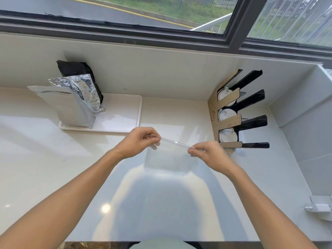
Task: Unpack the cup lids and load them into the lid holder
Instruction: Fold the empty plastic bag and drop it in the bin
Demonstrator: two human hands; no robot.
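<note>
A clear, flat plastic bag (169,159) hangs stretched between both hands above the counter; nothing shows inside it. My left hand (139,142) pinches its top edge at the left end. My right hand (209,152) pinches the same edge at the right end. The lid holder (239,108), black with brown cardboard dividers, stands in the right corner against the wall. White cup lids (227,115) sit in each of its three slots.
A white tray (122,115) at the back left carries a silver pouch (71,106), a crumpled foil bag (84,92) and a black bag (77,68). A window runs along the back wall. A white plug (319,208) lies at the right edge.
</note>
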